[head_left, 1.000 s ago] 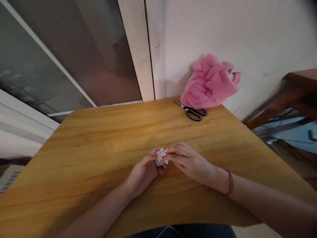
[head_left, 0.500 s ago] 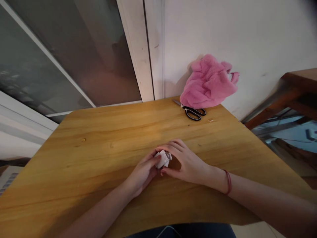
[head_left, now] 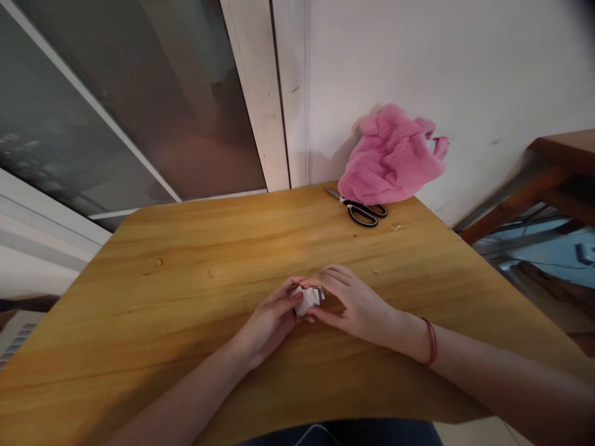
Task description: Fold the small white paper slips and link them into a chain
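Left fingers [head_left: 289, 303] first, and they're grasping, thumb pressed over one small bundle of white papers [head_left: 305, 300], held up in front of the body above the near half of the bench [head_left: 209, 241]. That's the left hand [head_left: 267, 328]; the right hand [head_left: 365, 310] curves thumb and forefinger around the bundle's far side, though whether they pinch it, I can't tell. Faint grey marks on the paper, too small to read, and the overlapping pieces defy counting! A red bracelet [head_left: 433, 342] rings the right wrist. Farther out, one pair of black-handled scissors [head_left: 353, 204] lies at the back, right up against one pink plush cloth [head_left: 395, 155], which slumps before the white wall [head_left: 465, 62].
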A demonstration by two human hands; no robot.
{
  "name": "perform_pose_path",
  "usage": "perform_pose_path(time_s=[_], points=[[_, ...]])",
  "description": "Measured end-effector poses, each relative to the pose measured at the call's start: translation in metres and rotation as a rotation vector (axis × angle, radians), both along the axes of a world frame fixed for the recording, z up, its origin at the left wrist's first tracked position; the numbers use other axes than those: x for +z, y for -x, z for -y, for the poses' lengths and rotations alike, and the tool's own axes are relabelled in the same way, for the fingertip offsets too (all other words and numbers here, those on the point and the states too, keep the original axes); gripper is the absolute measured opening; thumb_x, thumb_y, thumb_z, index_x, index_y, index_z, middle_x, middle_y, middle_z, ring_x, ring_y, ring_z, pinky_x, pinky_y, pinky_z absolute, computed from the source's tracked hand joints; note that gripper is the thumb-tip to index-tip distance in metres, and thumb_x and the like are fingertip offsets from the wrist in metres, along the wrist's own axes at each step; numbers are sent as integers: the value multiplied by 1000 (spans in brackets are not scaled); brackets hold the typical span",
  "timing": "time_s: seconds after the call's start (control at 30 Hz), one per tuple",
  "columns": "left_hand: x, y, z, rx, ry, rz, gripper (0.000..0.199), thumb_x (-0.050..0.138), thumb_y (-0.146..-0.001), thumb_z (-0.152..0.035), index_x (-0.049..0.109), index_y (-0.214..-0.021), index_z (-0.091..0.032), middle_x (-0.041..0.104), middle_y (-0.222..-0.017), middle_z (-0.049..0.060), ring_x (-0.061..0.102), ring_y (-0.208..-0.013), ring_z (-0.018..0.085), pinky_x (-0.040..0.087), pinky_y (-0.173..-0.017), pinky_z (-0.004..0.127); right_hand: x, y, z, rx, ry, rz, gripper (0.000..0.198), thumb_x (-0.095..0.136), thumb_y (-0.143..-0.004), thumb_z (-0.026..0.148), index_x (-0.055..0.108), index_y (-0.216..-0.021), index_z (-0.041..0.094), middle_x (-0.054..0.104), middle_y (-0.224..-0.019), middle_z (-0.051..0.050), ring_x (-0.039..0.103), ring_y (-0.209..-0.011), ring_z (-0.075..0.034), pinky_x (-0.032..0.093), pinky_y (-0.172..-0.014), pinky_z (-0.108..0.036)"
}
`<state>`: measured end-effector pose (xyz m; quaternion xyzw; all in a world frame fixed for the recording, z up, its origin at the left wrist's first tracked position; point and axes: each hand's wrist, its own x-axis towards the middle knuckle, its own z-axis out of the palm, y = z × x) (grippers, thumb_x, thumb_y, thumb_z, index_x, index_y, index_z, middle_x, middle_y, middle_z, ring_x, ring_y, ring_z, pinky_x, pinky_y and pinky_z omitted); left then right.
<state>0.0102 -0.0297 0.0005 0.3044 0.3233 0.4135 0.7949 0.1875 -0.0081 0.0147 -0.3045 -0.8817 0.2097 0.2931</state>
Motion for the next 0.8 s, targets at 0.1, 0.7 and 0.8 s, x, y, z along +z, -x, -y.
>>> perform_pose_path(time_s=[0.1,0.7,0.8], points=[[-2,0,-1,12,18,34,17,54,-82,-16,59,-98,-17,59,-95,6,54,-84,14,43,-76,27,-1,0,0,13,5,22,42,61,-81,32,48,-119,22,60,-109,-5,49,-100,-20,40,-89,-37],[-1,-4,4,-55,42,15,29,56,-81,-12,52,-109,-19,63,-102,8,61,-94,19,42,-86,33,2,3,2,28,162,-1,52,67,-75,32,46,-121,21,58,-115,-6,49,-105,-21,42,-91,-38],[-1,-5,3,-44,14,-13,31,58,-80,-11,52,-109,-18,63,-102,8,61,-94,19,42,-87,32,2,4,3,43,146,11,49,67,-75,27,47,-119,22,57,-118,-6,49,-106,-20,41,-92,-38]])
